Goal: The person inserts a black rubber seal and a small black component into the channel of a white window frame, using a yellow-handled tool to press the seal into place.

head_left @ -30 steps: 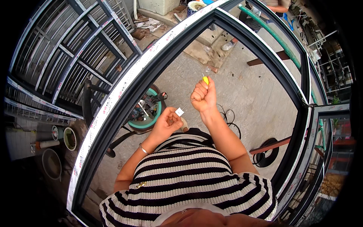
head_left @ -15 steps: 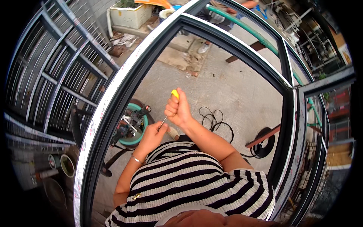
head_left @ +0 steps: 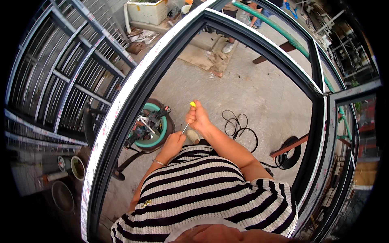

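Observation:
My right hand (head_left: 197,116) is closed around the yellow handle of a screwdriver (head_left: 193,104), held in front of my striped top. From the bottom of that fist the thin metal shaft slants down to my left hand (head_left: 173,146), whose fingers are wrapped round its lower end. The tip is hidden there, and I cannot tell whether those fingers also hold something small. Around both hands stands a large window frame (head_left: 129,81), dark inside with a white-filmed edge; neither hand touches it.
A turquoise basin (head_left: 164,129) with tools stands left of my hands. Black cable (head_left: 254,139) loops over the floor toward a black coil (head_left: 292,158) by a brown bar (head_left: 289,145). Metal grilles (head_left: 77,77) lean at left. A green pole (head_left: 267,22) crosses behind; another person's shoe (head_left: 227,47) shows beyond.
The view has shifted, so the surroundings sit further right and lower. Both hands still grip the screwdriver, now slightly lower against the floor. More of the other person's legs shows at the back.

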Tool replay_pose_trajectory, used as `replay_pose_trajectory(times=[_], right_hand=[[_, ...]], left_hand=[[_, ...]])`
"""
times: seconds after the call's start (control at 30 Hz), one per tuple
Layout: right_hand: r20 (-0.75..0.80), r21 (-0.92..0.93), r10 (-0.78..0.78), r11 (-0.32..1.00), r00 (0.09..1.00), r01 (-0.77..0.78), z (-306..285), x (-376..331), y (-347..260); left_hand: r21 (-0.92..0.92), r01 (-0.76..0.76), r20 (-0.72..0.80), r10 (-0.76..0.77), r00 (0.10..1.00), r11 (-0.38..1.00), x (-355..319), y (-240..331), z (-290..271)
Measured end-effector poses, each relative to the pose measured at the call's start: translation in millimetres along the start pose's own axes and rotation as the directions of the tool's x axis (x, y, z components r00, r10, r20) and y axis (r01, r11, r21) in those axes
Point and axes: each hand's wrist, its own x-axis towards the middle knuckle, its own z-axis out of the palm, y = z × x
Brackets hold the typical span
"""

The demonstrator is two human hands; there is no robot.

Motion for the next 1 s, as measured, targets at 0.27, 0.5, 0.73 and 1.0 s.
replay_pose_trajectory(times=[0.27,0.5,0.73,1.0], right_hand=[[0.328,0.017,-0.128,0.991,0.936,0.129,19.7,-19.4,-31.6],[0.285,0.018,-0.235,0.971,0.929,0.240,24.8,-31.9,-27.8],[0.293,0.015,-0.232,0.971,0.928,0.238,19.4,-39.9,-30.6],[0.052,-0.004,-0.158,0.987,0.986,0.158,13.5,-0.4,-13.3]], left_hand=[[-0.879,0.417,0.394,-0.139,0.908,0.231,1.3,28.1,-32.3],[-0.741,-0.152,-0.236,-0.042,0.971,0.654,3.3,10.2,-0.8],[-0.770,0.262,0.217,-0.147,0.965,0.582,5.4,22.6,-21.2],[-0.314,-0.081,0.040,0.098,0.994,0.946,23.8,-11.6,0.0]])
